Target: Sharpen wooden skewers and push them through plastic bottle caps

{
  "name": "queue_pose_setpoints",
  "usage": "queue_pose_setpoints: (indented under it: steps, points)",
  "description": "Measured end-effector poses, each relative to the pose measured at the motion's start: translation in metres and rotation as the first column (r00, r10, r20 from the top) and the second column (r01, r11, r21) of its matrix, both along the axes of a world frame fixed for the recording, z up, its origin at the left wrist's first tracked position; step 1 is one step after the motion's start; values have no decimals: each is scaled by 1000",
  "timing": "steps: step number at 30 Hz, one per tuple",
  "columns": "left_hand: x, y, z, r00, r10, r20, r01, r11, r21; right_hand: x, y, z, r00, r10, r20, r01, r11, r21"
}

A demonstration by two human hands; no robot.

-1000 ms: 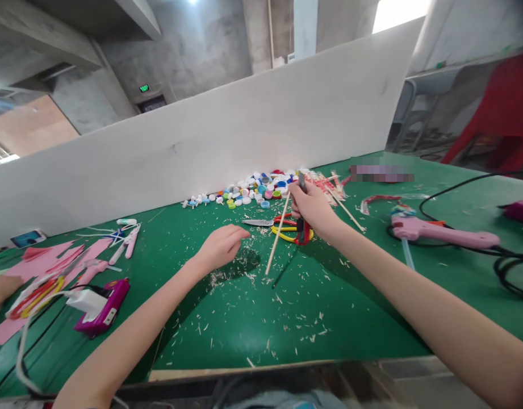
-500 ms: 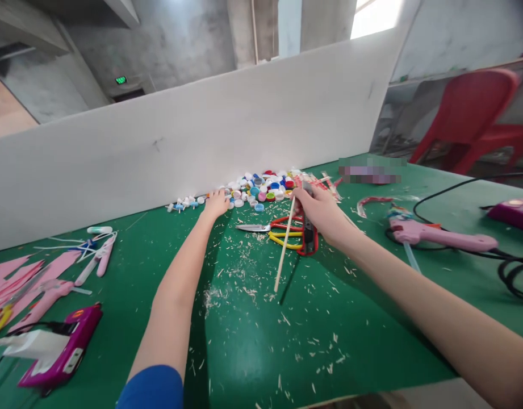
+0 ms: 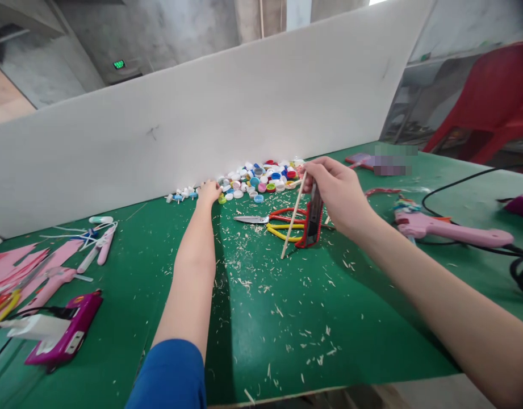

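1. The right grip (image 3: pixel 335 193) is closed around two items at once. A thin wooden stick (image 3: pixel 293 218) is pinched by the fingertips near its upper end, and a utility knife (image 3: pixel 314 216) is carried beneath the palm.
2. The stick is held tilted over the middle of the counter (image 3: pixel 167 318), its lower end directed toward the near edge. Whether that end is in contact with the surface cannot be told.
3. The knife is hung steeply, just beside the stick. It is presumably tucked there so that the fingertips are left free for pinching. Whether its blade is extended cannot be told.
4. The left grip (image 3: pixel 209 193) is extended to the far edge, with its fingers lowered at the left part of the bottle caps (image 3: pixel 255 183). How far it is closed, and whether a cap is held, cannot be told.
5. The bottle caps are heaped along the far edge, near the white panel (image 3: pixel 201 130). Working room nearer the body is probably gained by this placement.
6. The scissors (image 3: pixel 267 220) are laid on the counter between the caps and the near edge, blades to the left. Their handles are partly hidden by the stick and knife.
7. Wood shavings (image 3: pixel 248 282) are scattered from the scissors to the near edge. A pink glue gun (image 3: pixel 457 227) is laid toward the right edge, apparently for clearance.
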State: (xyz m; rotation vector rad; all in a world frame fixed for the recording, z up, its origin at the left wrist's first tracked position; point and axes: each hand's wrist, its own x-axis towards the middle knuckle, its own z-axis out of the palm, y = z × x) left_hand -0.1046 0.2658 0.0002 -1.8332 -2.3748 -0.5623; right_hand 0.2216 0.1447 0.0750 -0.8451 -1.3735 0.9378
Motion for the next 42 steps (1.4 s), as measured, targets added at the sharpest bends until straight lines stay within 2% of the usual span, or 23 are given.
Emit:
queue_pose_setpoints:
  steps: [4, 7, 11, 14, 16, 19, 21, 22, 23, 24, 26, 28, 32, 37, 42]
  points:
    - [4, -6, 1, 999, -25, 35, 24, 999, 35, 0, -3, 1, 999, 38, -2, -38, 997, 62]
    - [11, -8, 3, 994, -20, 108, 10, 995, 97, 0, -4, 0, 993, 101, -64, -97, 993, 69]
    - [20, -11, 14, 958, -19, 285, -41, 978, 203, 2, -8, 1, 959, 231, -164, -228, 973, 39]
    - [28, -24, 26, 882, -102, 459, 11, 980, 197, 3, -12, 4, 934, 296, -199, -295, 955, 33]
    - [35, -43, 31, 803, -177, 570, 99, 981, 165, 2, -16, 5, 929, 316, -191, -314, 949, 43]
    - [47, -91, 33, 689, -260, 676, 238, 963, 128, -2, -24, 5, 927, 353, -124, -345, 935, 79]
    - [54, -129, 30, 618, -287, 732, 323, 941, 96, -7, -31, 5, 921, 384, -71, -377, 921, 95]
    - [57, -147, 29, 531, -282, 799, 383, 921, 71, -9, -34, 4, 919, 392, -38, -387, 917, 96]
    - [59, -163, 27, 481, -267, 835, 418, 907, 49, -12, -38, 4, 921, 390, -1, -388, 917, 96]
    - [61, -177, 24, 462, -248, 852, 445, 895, 20, -15, -42, 3, 924, 381, 41, -383, 919, 95]
    - [64, -196, 20, 471, -229, 852, 469, 883, -22, -20, -51, 1, 927, 354, 123, -366, 926, 97]
    - [65, -203, 15, 506, -228, 832, 464, 885, -40, -25, -59, 0, 925, 348, 156, -364, 927, 94]
    - [64, -203, 14, 549, -193, 814, 395, 918, -48, -30, -72, 0, 904, 410, 119, -420, 903, 84]
    - [70, -206, 24, 578, -172, 798, 339, 940, -44, -33, -73, -4, 905, 402, 139, -413, 908, 63]
    - [75, -208, 23, 711, -228, 665, 354, 933, -60, -40, -62, -20, 923, 370, 109, -373, 928, 13]
